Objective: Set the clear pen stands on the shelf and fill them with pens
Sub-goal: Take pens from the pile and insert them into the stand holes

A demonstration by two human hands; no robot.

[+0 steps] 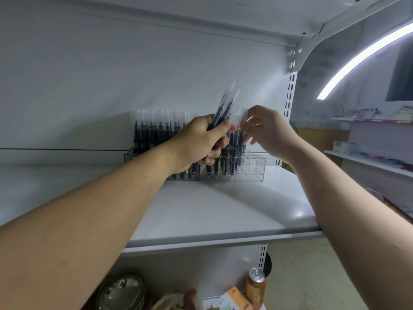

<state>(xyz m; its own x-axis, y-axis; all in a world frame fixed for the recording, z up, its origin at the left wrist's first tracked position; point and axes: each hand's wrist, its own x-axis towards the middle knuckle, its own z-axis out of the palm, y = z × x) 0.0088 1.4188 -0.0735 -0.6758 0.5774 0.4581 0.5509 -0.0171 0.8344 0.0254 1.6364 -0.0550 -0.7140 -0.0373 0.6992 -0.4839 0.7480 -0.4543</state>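
Left hand is gripping bundle of pens, dark barrels, clear caps | right hand is pinching one pen by its cap | clear pen stand is sitting at back of shelf, mostly filled.

The flat metal shelf is plain white. On it, the boxy acrylic pen stand is clear, its slim pens black with frosted caps. Below the shelf, a drink can is orange, silver-topped.

left hand covers the pen stand's middle; right hand pinches a blur, perhaps a pen.
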